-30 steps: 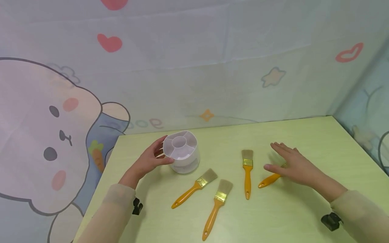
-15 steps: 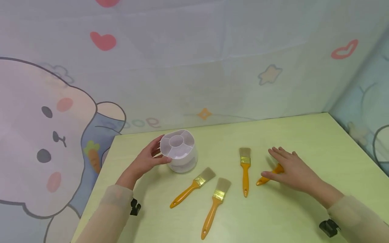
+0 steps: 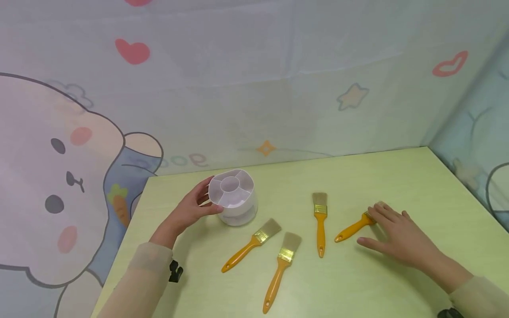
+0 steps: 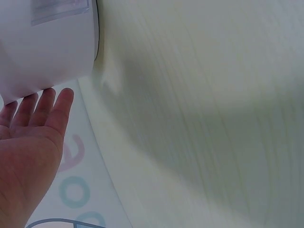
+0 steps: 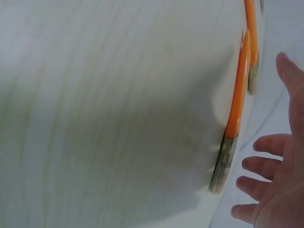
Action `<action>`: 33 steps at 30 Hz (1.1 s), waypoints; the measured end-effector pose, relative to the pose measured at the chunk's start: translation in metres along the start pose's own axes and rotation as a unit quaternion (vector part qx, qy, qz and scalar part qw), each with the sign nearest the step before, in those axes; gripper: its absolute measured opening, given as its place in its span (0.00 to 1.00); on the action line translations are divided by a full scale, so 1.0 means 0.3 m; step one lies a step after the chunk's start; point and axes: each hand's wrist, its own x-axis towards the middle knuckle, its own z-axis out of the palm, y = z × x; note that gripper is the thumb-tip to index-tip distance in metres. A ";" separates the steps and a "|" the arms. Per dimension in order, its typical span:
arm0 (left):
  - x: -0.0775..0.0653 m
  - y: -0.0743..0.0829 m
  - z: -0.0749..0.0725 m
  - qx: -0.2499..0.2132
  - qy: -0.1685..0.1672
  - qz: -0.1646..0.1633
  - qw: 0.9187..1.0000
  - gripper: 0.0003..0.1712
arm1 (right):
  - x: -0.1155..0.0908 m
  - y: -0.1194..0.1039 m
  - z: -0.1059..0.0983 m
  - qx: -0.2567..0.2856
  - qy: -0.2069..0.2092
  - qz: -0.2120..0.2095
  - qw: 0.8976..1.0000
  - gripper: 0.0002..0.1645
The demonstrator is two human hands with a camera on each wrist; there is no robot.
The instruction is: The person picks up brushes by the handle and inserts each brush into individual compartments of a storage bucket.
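Note:
My left hand [image 3: 189,208] holds the side of a white round desk organizer [image 3: 240,212] with several compartments, thumb near the front rim and fingers at its far left side. In the left wrist view, the fingertips [image 4: 64,99] touch the wall of the organizer [image 4: 52,57]. My right hand [image 3: 403,236] hovers with extended fingers over the bristle end of a paintbrush [image 3: 351,229] with an orange handle. The fingers partly hide its bristles in the head view. In the right wrist view, that hand [image 5: 280,175] appears apart from the paintbrush [image 5: 237,95].
More orange-handled paintbrushes lie flat between the hands: one upright in view [image 3: 320,223], one slanting [image 3: 252,245] before the organizer, and one nearest the front [image 3: 281,274]. The pale green table [image 3: 338,287] meets a printed cloth backdrop [image 3: 238,101] behind.
My right hand has shifted right and toward me, uncovering more of the rightmost paintbrush. The left hand stays on the organizer. The head view has shifted slightly.

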 end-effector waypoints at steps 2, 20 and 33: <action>0.000 0.000 0.000 0.000 -0.002 0.000 1.000 0.58 | -0.012 0.006 0.005 0.002 0.004 0.000 1.000 0.60; -0.004 0.007 0.000 0.004 -0.003 0.002 1.000 0.58 | -0.064 0.046 0.026 -0.038 0.017 0.009 0.999 0.60; -0.009 0.011 0.004 0.009 -0.003 -0.005 1.000 0.58 | -0.049 0.056 0.039 -0.055 0.019 0.007 0.998 0.57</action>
